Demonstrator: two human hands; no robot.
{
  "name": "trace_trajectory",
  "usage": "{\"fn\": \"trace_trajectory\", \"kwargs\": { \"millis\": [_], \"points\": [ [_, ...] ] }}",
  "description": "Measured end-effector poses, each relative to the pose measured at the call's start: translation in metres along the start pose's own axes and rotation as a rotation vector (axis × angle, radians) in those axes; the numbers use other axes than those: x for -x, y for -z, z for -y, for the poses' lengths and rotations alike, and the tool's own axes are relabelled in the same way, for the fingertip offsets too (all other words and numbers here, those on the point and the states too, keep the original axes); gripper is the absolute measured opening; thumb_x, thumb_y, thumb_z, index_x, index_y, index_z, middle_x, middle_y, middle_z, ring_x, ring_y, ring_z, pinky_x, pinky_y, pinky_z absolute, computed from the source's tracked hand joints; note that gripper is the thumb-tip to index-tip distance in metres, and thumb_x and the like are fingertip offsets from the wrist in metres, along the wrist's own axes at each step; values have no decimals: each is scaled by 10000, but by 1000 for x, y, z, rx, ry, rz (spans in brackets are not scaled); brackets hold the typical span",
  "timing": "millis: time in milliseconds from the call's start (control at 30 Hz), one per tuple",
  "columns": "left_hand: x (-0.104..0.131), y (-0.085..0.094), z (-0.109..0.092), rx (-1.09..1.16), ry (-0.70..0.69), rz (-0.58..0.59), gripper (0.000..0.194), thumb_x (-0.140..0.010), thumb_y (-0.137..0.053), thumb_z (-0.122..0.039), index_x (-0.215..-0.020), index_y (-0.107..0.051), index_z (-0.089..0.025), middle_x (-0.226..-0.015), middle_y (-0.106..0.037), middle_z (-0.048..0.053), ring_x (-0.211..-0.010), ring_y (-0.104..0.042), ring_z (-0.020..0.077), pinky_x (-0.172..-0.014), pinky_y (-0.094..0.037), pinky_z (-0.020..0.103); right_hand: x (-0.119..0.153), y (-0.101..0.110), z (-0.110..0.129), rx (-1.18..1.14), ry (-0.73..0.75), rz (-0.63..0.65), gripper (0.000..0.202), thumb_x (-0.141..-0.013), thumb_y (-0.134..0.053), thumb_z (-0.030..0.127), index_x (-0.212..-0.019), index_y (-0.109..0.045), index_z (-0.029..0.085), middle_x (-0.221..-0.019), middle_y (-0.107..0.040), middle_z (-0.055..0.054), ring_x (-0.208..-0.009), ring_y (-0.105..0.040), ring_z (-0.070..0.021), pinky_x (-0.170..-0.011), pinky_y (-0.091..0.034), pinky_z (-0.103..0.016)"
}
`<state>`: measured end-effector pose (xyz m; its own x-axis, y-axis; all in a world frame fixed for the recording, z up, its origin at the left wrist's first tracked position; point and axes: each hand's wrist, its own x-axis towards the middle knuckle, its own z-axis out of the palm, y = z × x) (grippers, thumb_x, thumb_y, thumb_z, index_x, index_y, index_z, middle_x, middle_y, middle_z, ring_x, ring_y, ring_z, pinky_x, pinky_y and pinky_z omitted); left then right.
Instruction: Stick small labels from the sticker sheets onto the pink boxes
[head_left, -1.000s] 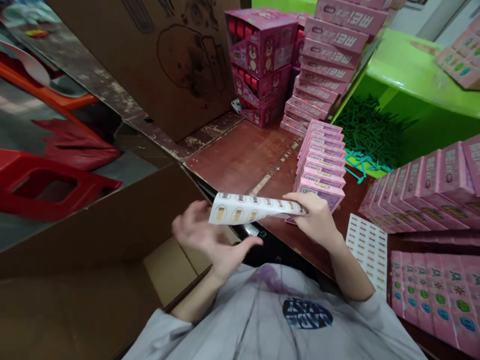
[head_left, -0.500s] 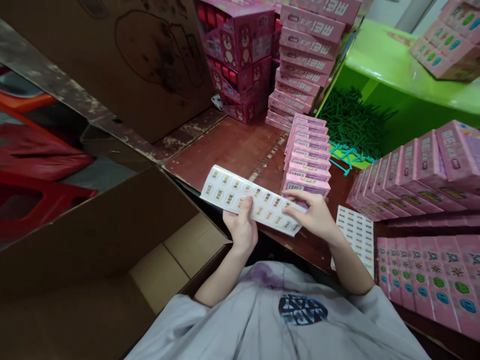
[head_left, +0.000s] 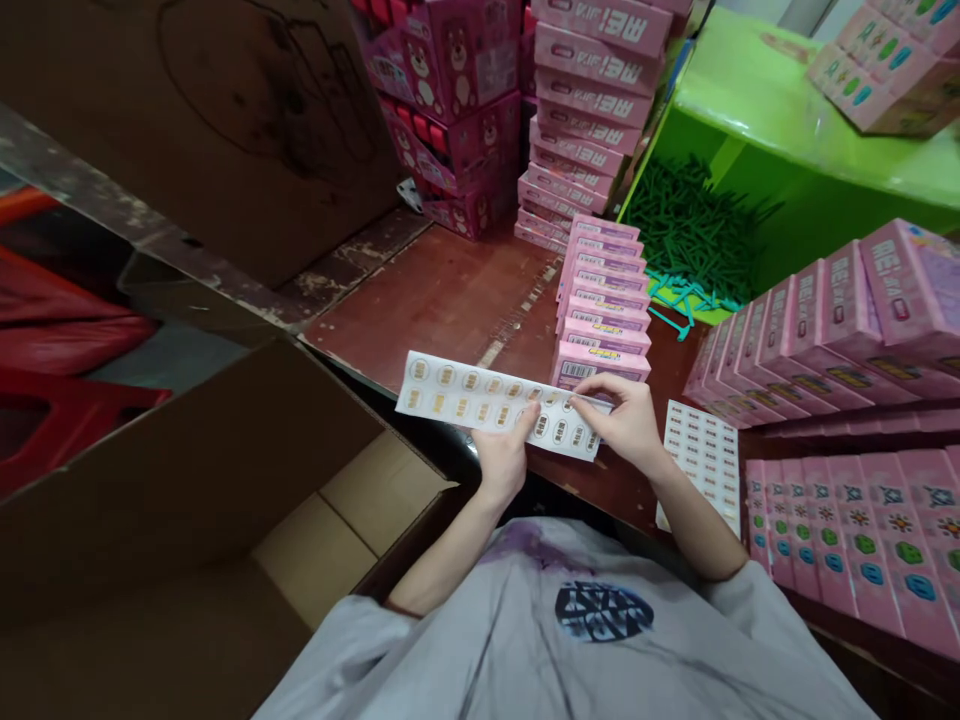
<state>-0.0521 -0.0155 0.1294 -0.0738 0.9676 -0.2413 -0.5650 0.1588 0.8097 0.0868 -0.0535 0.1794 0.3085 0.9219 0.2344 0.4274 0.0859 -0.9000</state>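
Note:
A white sheet of oval stickers (head_left: 465, 398) with gold and dark print is held up in front of my body over the table's front edge. My left hand (head_left: 504, 458) grips its lower edge, thumb on top and fingers behind it. My right hand (head_left: 622, 420) pinches at the sheet's upper right edge, thumb and index finger close together by a sticker; whether a sticker has come loose I cannot tell. Just behind the right hand stands a row of small pink boxes (head_left: 600, 358) with barcodes. A second sticker sheet (head_left: 701, 460) lies flat beside my right forearm.
Rows of pink boxes (head_left: 817, 330) fill the right side. Tall stacks of pink boxes (head_left: 592, 80) and bear-printed boxes (head_left: 469, 110) stand at the back. A green bin (head_left: 787, 110) holds dark green sticks (head_left: 690, 220). An open carton (head_left: 187, 470) is at lower left, near a red stool (head_left: 67, 420).
My left hand has slid right along the sheet, which now lies flatter and shows its left end farther out. My right hand has closed to a tighter pinch. The view has shifted slightly.

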Motion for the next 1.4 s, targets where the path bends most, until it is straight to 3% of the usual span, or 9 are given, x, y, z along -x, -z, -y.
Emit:
{"fn": "trace_trajectory", "kwargs": {
  "millis": [200, 433, 667, 933, 1033, 1167, 1233, 1333, 1400],
  "points": [
    [-2, 4, 8, -34, -16, -3, 545, -523, -910, -250, -998, -665, -144, -1016, -735, 83, -943, -705, 215, -929, -542, 359, 3, -1, -13, 65, 64, -118, 43, -754, -748, 231, -737, -767, 195, -755, -754, -20, -699, -720, -170, -707, -599, -265],
    [-5, 3, 7, -19, 24, -11, 592, -520, -910, -234, -1053, -668, -151, -1138, -714, 107, -1050, -682, 239, -1014, -501, 391, 10, -3, -21, 274, 503, -151, 148, -841, -649, 174, -801, -768, 253, -966, -760, -30, -855, -724, -183, -774, -599, -334],
    [-6, 7, 15, -18, 75, -52, 535, -548, -892, -195, -1040, -686, -157, -1150, -714, 108, -1096, -668, 246, -1043, -485, 396, -19, 35, -14, 312, 230, -163, 79, -798, -720, 285, -751, -709, 221, -776, -699, -23, -832, -637, -199, -873, -489, -409],
    [-4, 6, 18, -28, 40, -38, 451, -563, -888, -193, -969, -696, -155, -1077, -734, 81, -1056, -681, 213, -1028, -495, 349, -34, 48, -48, 615, 331, -214, 101, -765, -772, 327, -750, -742, 231, -741, -699, -7, -765, -596, -185, -924, -380, -435],
    [-2, 5, 20, -36, 55, -43, 464, -563, -890, -209, -981, -696, -150, -1080, -733, 89, -1025, -690, 213, -1016, -504, 356, -30, 45, -55, 688, 347, -246, 156, -791, -750, 373, -891, -755, 253, -758, -722, -3, -773, -622, -193, -969, -341, -456],
    [5, 1, 25, -47, -2, -36, 513, -587, -882, -217, -1054, -677, -163, -1133, -717, 93, -1074, -674, 221, -1040, -484, 366, -19, 42, -47, 661, 314, -365, 495, -778, -756, 417, -1216, -659, 208, -950, -746, -79, -822, -647, -230, -975, -369, -453],
    [11, -2, 29, -71, -47, -41, 513, -595, -880, -225, -1061, -671, -166, -1121, -718, 90, -1079, -673, 222, -1045, -478, 370, -11, 40, -36, 565, 381, -289, 406, -819, -720, 400, -1174, -677, 209, -979, -747, -84, -834, -661, -224, -951, -400, -433],
    [22, -8, 38, -107, -91, -6, 513, -603, -878, -259, -1061, -667, -167, -1069, -728, 85, -1055, -684, 235, -1028, -489, 395, -1, 37, -24, 404, 456, 5, 203, -885, -648, 350, -1027, -726, 228, -950, -757, -49, -847, -685, -195, -910, -439, -400],
    [30, -13, 43, -124, -100, 24, 491, -619, -869, -290, -1049, -669, -162, -1030, -735, 82, -1049, -687, 245, -1021, -493, 405, 3, 37, -24, 317, 430, 58, 151, -895, -631, 327, -927, -742, 230, -882, -760, -34, -801, -691, -177, -880, -461, -388]
  ]
}}
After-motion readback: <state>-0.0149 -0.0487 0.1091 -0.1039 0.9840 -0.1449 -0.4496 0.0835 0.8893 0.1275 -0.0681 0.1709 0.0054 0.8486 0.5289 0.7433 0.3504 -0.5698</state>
